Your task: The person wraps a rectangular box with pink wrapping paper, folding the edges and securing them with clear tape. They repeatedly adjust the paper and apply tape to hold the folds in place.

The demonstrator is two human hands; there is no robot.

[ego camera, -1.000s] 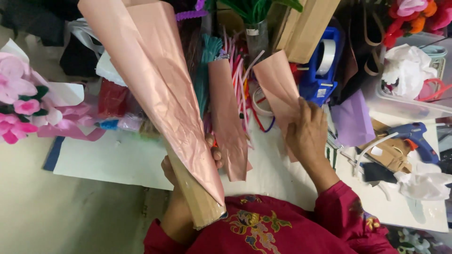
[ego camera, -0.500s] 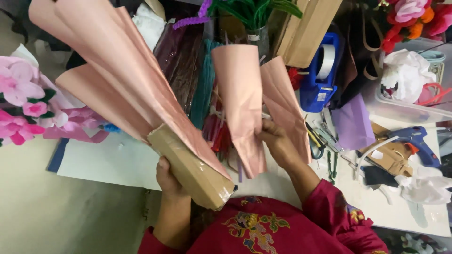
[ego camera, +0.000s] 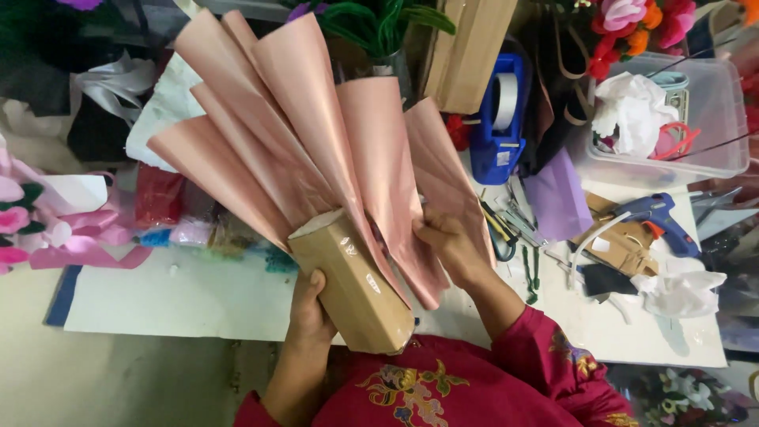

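Cluttered white worktable point(ego camera: 198, 304): bare surface remains only at our near left; a blue tape dispenser point(ego camera: 504, 119), scissors point(ego camera: 506, 229) and glue gun point(ego camera: 652, 217) crowd the right. Our left hand point(ego camera: 310, 312) clasps the brown paper cone point(ego camera: 352, 289) above the table's near edge. Our right hand point(ego camera: 451, 245) pinches a pink sheet point(ego camera: 387, 182), now pressed against the fan of sheets, fuller than half a second ago.

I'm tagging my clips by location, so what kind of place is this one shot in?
Most likely a florist's or gift-wrapping craft bench. The left hand holds a brown paper-wrapped base fanned with pink wrapping sheets, which the right hand adjusts. A blue tape dispenser, a blue glue gun and artificial flowers crowd the table.
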